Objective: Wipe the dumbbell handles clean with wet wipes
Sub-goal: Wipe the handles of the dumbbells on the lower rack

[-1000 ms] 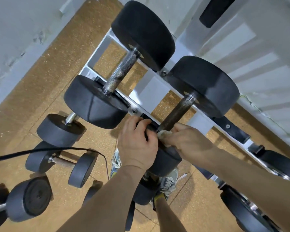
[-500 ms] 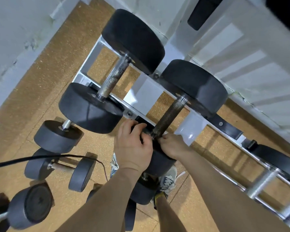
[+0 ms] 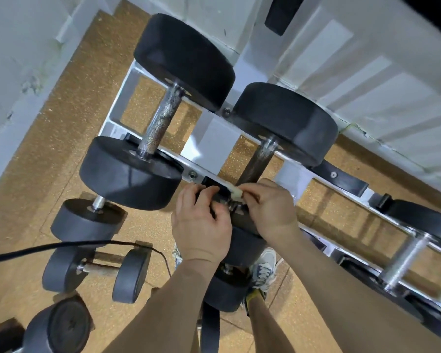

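R hand (image 3: 267, 210) pinches wet wipe (image 3: 236, 193) at near end of dumbbell handle (image 3: 259, 161) on rack (image 3: 211, 138), L hand (image 3: 201, 225) grips its near head (image 3: 245, 248). Risk: tiny wad slips, far knurling gets missed

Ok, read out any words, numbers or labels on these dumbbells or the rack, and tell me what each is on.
No readable text anywhere.
Floor dumbbell, end face: faint raised mark, too blurred to read.
Left rack dumbbell, inner head faces: small pale marks, too small to read.
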`<move>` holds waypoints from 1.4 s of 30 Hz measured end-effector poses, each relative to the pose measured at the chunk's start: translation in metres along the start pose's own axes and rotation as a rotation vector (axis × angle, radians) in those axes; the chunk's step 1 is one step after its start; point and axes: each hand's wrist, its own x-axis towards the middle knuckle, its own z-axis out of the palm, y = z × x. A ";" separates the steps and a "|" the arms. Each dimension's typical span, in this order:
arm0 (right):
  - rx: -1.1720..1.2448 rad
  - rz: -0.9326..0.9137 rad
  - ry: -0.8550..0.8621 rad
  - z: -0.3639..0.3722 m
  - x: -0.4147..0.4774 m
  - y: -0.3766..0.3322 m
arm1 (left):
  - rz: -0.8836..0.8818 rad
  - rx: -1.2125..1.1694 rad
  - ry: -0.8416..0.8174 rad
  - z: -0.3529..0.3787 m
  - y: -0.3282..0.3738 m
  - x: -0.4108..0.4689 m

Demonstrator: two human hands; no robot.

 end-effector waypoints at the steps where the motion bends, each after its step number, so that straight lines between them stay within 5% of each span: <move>1: 0.017 -0.018 0.123 -0.002 0.003 0.003 | 0.005 -0.004 0.002 0.000 0.000 -0.001; 5: 0.196 0.106 0.521 -0.003 0.035 -0.002 | 0.018 -0.004 -0.006 -0.001 -0.001 -0.001; 8: 0.200 0.153 0.438 0.011 0.016 -0.011 | 0.022 -0.006 -0.018 -0.002 0.002 0.001; 12: 0.218 0.175 0.109 0.012 0.001 -0.001 | 0.034 0.005 -0.038 -0.004 0.002 0.000; 15: 0.331 0.212 0.258 0.000 0.020 -0.003 | 0.030 0.044 -0.092 -0.008 0.004 0.001; 20: 0.847 0.648 0.740 0.005 0.049 -0.023 | 0.171 0.206 -0.296 -0.021 0.006 0.013; 25: 1.384 1.019 0.700 -0.001 0.062 -0.021 | 0.324 0.258 -0.364 -0.023 0.016 0.026; 27: 1.410 1.005 0.605 -0.006 0.064 -0.014 | 0.278 0.205 -0.367 -0.022 0.018 0.026; 32: 1.028 0.748 0.656 0.004 0.039 -0.018 | 0.168 0.087 -0.429 -0.023 0.023 0.033; 35: 0.837 0.628 0.602 0.009 0.033 -0.022 | 0.271 -0.068 -0.460 -0.019 0.046 0.044; 42: 1.292 0.738 0.621 -0.007 0.049 -0.014 | 0.447 -0.026 -0.300 0.027 0.079 0.083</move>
